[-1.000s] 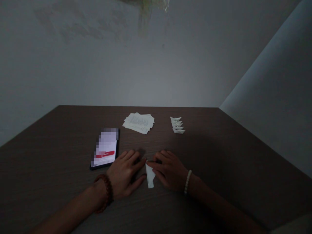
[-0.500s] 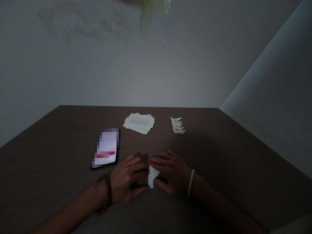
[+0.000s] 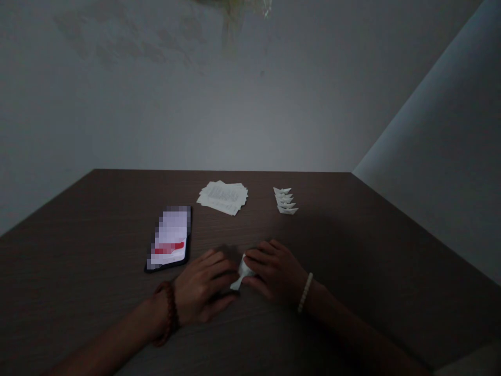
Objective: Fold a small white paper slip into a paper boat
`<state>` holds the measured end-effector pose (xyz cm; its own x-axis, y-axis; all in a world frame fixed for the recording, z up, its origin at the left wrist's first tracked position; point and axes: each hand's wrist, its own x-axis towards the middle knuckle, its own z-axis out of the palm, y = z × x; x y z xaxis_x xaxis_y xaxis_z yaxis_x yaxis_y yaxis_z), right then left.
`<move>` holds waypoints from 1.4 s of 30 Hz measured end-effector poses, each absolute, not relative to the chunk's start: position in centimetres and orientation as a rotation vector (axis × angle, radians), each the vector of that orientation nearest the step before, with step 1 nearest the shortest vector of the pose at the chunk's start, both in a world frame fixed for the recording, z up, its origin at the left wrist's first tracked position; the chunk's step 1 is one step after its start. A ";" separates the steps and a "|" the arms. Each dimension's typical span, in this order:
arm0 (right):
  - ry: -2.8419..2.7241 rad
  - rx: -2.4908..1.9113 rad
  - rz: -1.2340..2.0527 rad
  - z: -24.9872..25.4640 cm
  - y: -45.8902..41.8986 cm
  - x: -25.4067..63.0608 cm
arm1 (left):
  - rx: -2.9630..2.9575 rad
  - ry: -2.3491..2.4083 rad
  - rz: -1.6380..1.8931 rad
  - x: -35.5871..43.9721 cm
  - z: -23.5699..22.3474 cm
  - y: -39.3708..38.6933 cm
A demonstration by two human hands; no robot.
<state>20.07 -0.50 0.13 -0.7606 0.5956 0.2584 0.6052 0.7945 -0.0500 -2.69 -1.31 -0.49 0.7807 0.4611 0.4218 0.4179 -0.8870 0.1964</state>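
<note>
A small folded piece of white paper (image 3: 241, 274) lies on the dark wooden table (image 3: 352, 250), pinched between both hands. My left hand (image 3: 203, 290), with a brown bead bracelet at the wrist, holds its lower left edge with curled fingers. My right hand (image 3: 276, 271), with a white bead bracelet, grips its upper right part. Most of the paper is hidden under the fingers.
A phone (image 3: 170, 237) with a lit screen lies left of my hands. Further back sit a loose stack of printed paper slips (image 3: 223, 197) and a row of several small folded paper boats (image 3: 285, 201). Grey walls close the table at the back and right.
The paper lay flat as a long narrow strip a second ago. Both hands have closed in on it, and it is now shorter, folded and partly lifted between the fingers.
</note>
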 end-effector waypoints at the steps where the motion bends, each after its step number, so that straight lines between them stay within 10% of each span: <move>1: -2.718 -0.947 -0.060 0.1 -0.6 20.0 | 2.892 0.717 0.737 -2.7 -0.6 -1.3; 42: -2.705 -0.764 0.084 -1.5 -1.0 20.5 | 2.493 1.192 0.680 -2.1 -0.6 -0.6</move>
